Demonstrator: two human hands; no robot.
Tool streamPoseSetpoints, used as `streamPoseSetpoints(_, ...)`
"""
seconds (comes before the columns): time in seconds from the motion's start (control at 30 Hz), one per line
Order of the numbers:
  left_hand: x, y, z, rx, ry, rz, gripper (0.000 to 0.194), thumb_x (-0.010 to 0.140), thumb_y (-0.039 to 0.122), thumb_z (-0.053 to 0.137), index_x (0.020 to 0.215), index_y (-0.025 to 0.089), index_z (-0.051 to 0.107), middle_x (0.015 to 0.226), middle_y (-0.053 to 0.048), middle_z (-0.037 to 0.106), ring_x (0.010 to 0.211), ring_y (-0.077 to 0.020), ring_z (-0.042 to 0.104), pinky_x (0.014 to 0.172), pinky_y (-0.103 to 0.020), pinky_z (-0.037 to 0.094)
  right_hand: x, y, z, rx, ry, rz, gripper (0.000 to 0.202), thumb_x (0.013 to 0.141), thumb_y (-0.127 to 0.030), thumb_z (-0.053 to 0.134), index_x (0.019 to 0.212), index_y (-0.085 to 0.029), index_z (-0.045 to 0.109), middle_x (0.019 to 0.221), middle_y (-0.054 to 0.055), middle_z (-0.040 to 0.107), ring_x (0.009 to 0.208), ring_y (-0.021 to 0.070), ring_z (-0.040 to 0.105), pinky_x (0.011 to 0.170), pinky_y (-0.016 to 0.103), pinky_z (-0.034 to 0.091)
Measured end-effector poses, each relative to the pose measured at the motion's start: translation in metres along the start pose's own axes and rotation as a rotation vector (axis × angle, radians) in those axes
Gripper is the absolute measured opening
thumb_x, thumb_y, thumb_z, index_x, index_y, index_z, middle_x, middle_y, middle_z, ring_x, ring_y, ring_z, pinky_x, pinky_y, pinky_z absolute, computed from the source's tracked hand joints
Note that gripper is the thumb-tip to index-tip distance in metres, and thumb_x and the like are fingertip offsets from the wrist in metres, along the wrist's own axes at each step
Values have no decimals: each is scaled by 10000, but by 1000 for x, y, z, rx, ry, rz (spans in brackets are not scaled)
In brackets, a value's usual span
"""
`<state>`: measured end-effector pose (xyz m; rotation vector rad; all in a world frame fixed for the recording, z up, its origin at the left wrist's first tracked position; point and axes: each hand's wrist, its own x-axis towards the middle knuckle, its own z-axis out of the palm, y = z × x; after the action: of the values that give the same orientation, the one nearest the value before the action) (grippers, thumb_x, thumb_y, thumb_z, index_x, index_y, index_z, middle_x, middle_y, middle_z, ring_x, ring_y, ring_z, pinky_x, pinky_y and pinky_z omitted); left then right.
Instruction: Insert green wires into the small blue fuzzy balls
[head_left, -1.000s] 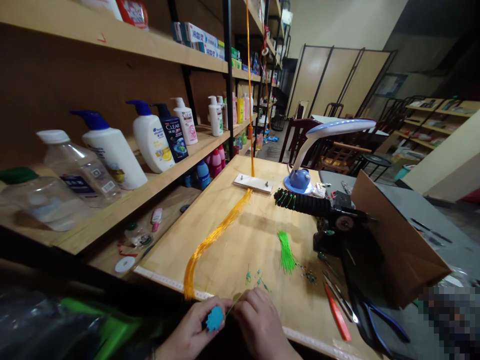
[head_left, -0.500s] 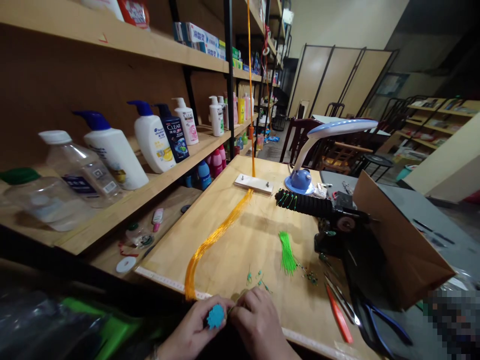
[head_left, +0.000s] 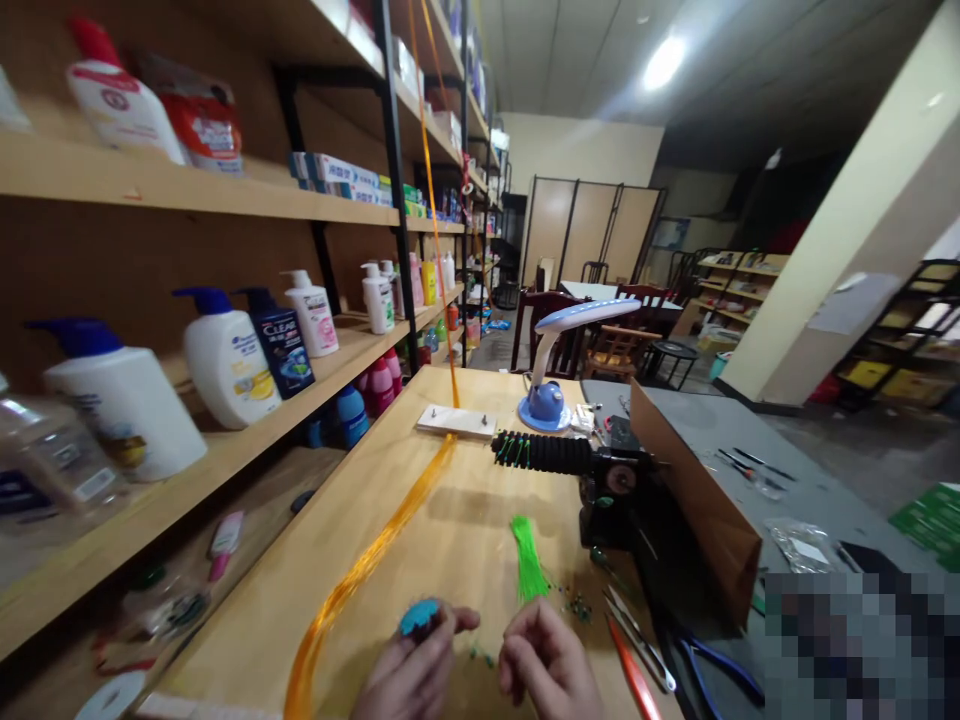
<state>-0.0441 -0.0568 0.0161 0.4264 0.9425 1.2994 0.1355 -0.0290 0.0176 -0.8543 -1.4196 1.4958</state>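
Observation:
My left hand (head_left: 412,665) is closed around a bright blue piece with a scalloped round top (head_left: 418,616). Its index finger points right. Just to the right, my right hand (head_left: 547,660) is curled with thumb and fingers together; anything pinched there is too small to make out. Small green knotted bits (head_left: 481,656) lie between the hands. Beyond them is a bundle of bright green strands (head_left: 529,560), with tiny dark beads (head_left: 577,605) beside it. Left of the hands, a bundle of orange threads (head_left: 375,545) runs from under a white bolted plate (head_left: 455,421).
A black ridged roller on a stand (head_left: 544,452) reaches over the wooden table; behind it stands a blue lamp (head_left: 544,403). Metal tweezers (head_left: 641,640), a red tool (head_left: 632,668) and blue-handled pliers (head_left: 720,672) lie at right. Shelves with bottles (head_left: 229,365) line the left.
My view has tilted up and turned right. My hands, close together before, are now apart and farther over the table. The blue piece remains in my left hand.

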Motion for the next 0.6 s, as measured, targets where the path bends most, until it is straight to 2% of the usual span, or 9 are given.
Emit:
streamPoseSetpoints(0.03,9,0,12,-37,-10,-16,300,634,368,881,816,184,728,899,-84,766,351,-8,361,298,-151,257,3,-2,-6,31,47,11,478,854,-669,591,785,-205,498,576,-27,561,486,103,463,481,212,351)
streamPoseSetpoints(0.1,28,-1,36,-96,-33,-36,299,618,307,902,794,160,711,914,-87,771,340,30,285,305,-122,207,12,-6,-18,66,138,7,513,799,-692,642,768,-206,482,545,-54,518,457,79,391,458,196,286)
streamPoseSetpoints(0.2,54,-7,64,-153,-54,-80,254,646,207,880,763,136,666,875,-76,766,323,45,277,305,-102,170,29,-8,-36,124,241,15,545,735,-705,697,773,-199,497,514,-78,488,418,53,307,434,185,196)
streamPoseSetpoints(0.3,75,-13,81,-170,-110,-127,215,694,161,845,764,135,643,781,-34,732,311,39,290,293,-98,160,44,-3,-49,170,300,11,629,663,-733,735,909,-182,557,502,-89,494,407,50,298,433,184,172)
streamPoseSetpoints(0.4,88,-17,86,-163,-143,-133,199,719,156,833,784,131,646,756,-24,709,311,38,300,287,-93,171,51,5,-54,152,321,-36,706,670,-728,735,1056,-161,568,529,-75,537,435,67,366,460,192,221)
streamPoseSetpoints(0.5,96,-20,83,-136,-136,-149,205,713,167,843,810,119,669,757,-27,702,317,42,304,286,-88,171,53,11,-51,142,313,-43,700,686,-720,729,1064,-154,568,540,-64,558,455,85,425,485,202,264)
streamPoseSetpoints(0.6,103,-24,74,-89,-188,-177,301,666,245,888,854,105,700,553,48,583,322,29,276,301,-86,165,55,14,-48,183,290,-24,717,683,-705,741,1099,-156,542,536,-67,564,462,93,444,498,205,281)
